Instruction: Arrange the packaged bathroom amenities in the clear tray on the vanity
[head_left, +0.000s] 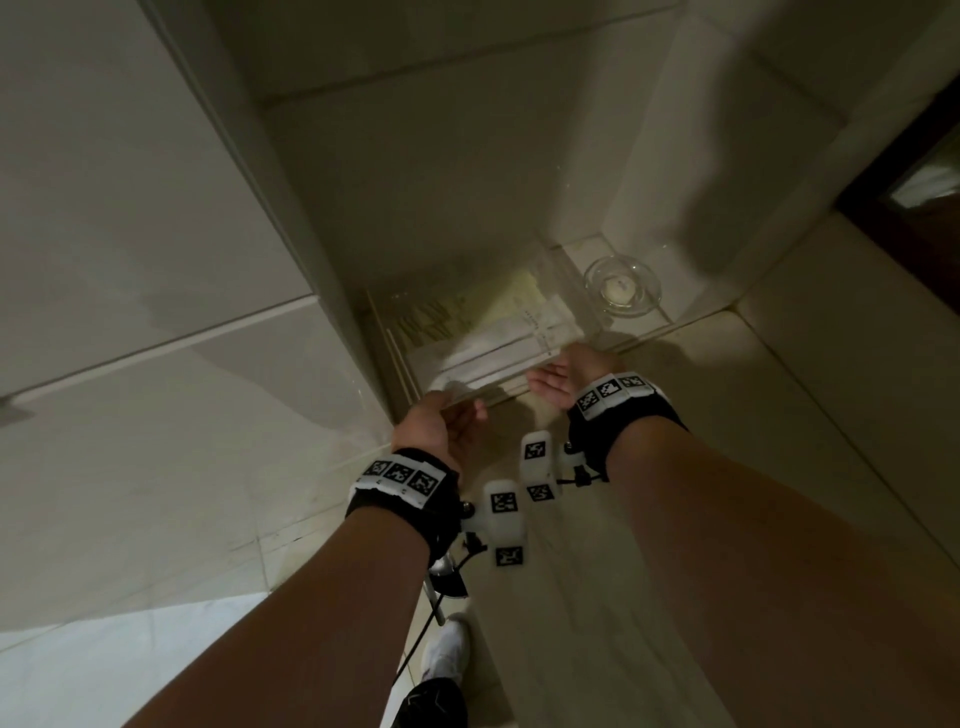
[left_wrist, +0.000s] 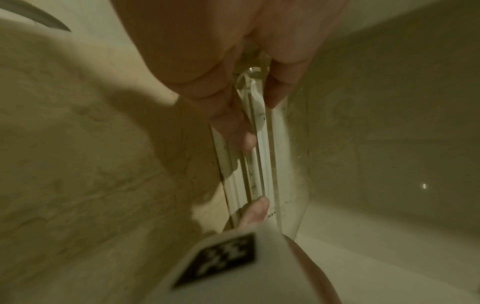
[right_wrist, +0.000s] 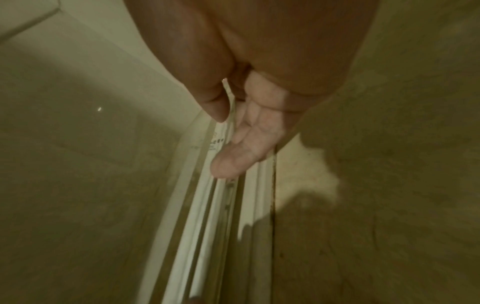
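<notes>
A clear tray (head_left: 563, 278) stands on the vanity in the corner by the wall. Several white amenity packets (head_left: 498, 338) lie flat inside it. My left hand (head_left: 452, 421) is at the tray's near-left corner and my right hand (head_left: 553, 376) at its near-right corner. In the left wrist view, my left hand (left_wrist: 259, 121) pinches the tray's near wall (left_wrist: 272, 164), thumb on one side and fingers on the other, with packets (left_wrist: 261, 156) beside it. My right hand (right_wrist: 228, 142) pinches the same wall (right_wrist: 182, 205) from the other end, next to the packets (right_wrist: 215, 216).
A round glass dish (head_left: 622, 286) with a small white piece in it sits just right of the tray. Tiled wall rises on the left, and a dark door frame (head_left: 883, 223) stands far right. The pale stone counter (head_left: 701, 415) runs toward me.
</notes>
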